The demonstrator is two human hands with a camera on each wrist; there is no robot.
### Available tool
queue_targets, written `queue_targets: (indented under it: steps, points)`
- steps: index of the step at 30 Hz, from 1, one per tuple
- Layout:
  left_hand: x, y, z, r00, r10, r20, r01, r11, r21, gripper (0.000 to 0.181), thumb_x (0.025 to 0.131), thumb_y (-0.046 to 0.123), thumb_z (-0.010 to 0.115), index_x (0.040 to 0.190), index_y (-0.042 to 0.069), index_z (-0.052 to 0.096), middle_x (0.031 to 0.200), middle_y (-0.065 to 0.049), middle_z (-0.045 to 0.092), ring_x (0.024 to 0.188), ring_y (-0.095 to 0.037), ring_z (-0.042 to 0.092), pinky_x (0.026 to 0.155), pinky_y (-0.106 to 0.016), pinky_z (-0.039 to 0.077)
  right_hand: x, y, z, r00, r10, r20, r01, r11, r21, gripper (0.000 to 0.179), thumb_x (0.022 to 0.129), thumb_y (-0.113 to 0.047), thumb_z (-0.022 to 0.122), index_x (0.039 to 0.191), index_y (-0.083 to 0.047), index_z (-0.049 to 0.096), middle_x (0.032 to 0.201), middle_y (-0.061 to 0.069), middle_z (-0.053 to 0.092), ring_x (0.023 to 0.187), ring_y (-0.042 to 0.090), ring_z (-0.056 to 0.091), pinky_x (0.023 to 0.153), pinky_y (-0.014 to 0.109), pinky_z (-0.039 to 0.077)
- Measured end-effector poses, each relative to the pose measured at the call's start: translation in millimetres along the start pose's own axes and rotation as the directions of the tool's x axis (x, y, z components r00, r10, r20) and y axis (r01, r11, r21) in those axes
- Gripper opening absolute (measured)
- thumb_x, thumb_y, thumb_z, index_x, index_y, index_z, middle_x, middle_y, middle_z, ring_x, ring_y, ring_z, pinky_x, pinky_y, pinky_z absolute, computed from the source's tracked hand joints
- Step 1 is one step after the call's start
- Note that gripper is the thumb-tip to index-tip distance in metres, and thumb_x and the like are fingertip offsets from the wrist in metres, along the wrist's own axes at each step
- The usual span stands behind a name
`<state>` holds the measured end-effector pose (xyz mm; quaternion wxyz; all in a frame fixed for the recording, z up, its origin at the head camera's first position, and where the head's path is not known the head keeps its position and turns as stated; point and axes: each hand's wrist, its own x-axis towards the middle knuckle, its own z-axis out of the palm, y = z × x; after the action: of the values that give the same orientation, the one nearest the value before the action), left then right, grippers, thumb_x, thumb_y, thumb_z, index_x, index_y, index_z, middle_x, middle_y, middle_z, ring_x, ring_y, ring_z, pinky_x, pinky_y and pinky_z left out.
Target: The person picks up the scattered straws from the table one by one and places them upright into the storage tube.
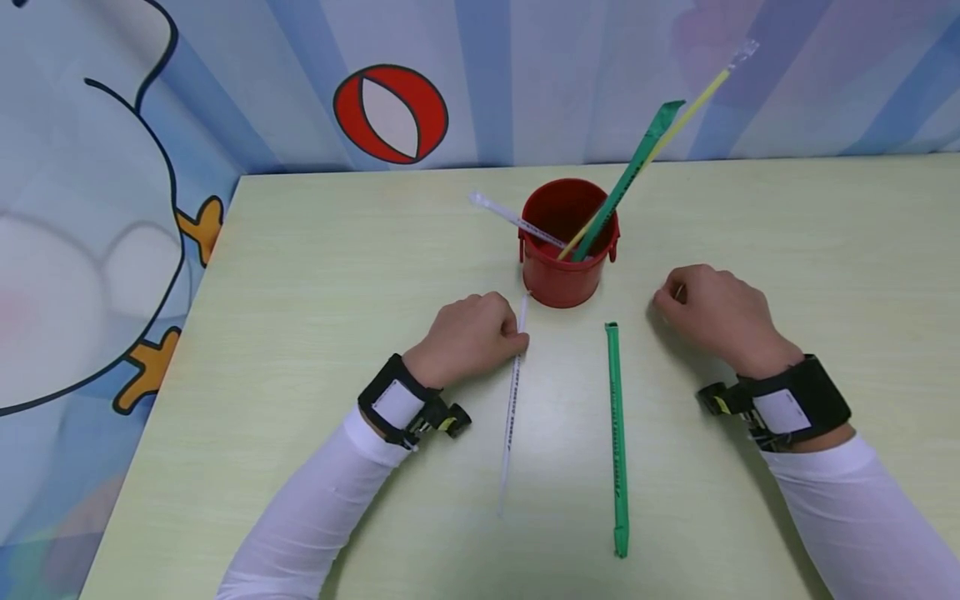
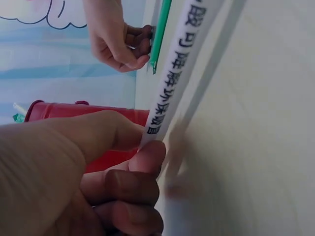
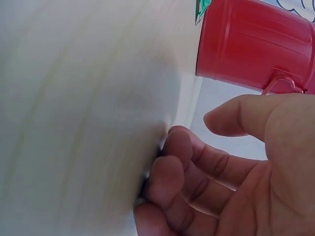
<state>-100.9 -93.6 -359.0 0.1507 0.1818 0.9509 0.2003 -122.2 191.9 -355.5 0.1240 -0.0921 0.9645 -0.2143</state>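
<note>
My left hand (image 1: 471,335) pinches a thin white wrapped straw (image 1: 512,408) between thumb and forefinger, close in front of the red bucket. Dark printed characters run along the straw's wrapper (image 2: 173,73) in the left wrist view. The straw's near end points toward me, low over the table. My right hand (image 1: 718,315) rests at the table on the right, its fingers loosely curled with nothing in them; the thumb (image 3: 231,115) stands apart from the fingertips in the right wrist view. Between the hands lies a green wrapped straw (image 1: 617,433), lengthwise to me.
A small red bucket (image 1: 561,282) stands at the back middle. In it lean a white wrapped straw (image 1: 498,208), a green one (image 1: 633,171) and a yellow one (image 1: 697,102), all sticking out over the rim. The pale table (image 1: 337,250) meets a patterned wall (image 1: 555,75) behind.
</note>
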Motion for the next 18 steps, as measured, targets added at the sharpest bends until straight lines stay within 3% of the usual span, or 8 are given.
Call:
queue_targets:
  steps: [6, 18]
  points:
    - [-1.5, -4.5, -7.5, 0.999, -0.025, -0.023, 0.023, 0.997, -0.079, 0.038, 0.089, 0.028, 0.06, 0.053, 0.016, 0.057, 0.051, 0.004, 0.041, 0.052, -0.01, 0.043, 0.045, -0.021, 0.025, 0.1, 1, 1, 1.0, -0.003, -0.002, 0.003, 1.0, 0.003, 0.027, 0.091, -0.02, 0.048, 0.092, 0.001, 0.064, 0.069, 0.011, 0.056, 0.059, 0.024, 0.048, 0.045, 0.031, 0.032]
    - [-2.2, -13.6, -23.7, 0.995, -0.049, -0.084, 0.034, 0.985, -0.172, 0.034, 0.092, 0.025, 0.058, 0.063, 0.009, 0.064, 0.053, -0.001, 0.043, 0.05, -0.015, 0.043, 0.044, -0.022, 0.024, -0.1, 0, 0, 1.0, 0.0, -0.006, 0.0, 1.0, 0.003, 0.027, 0.091, -0.021, 0.048, 0.091, 0.001, 0.064, 0.067, 0.011, 0.054, 0.059, 0.025, 0.048, 0.045, 0.031, 0.032]
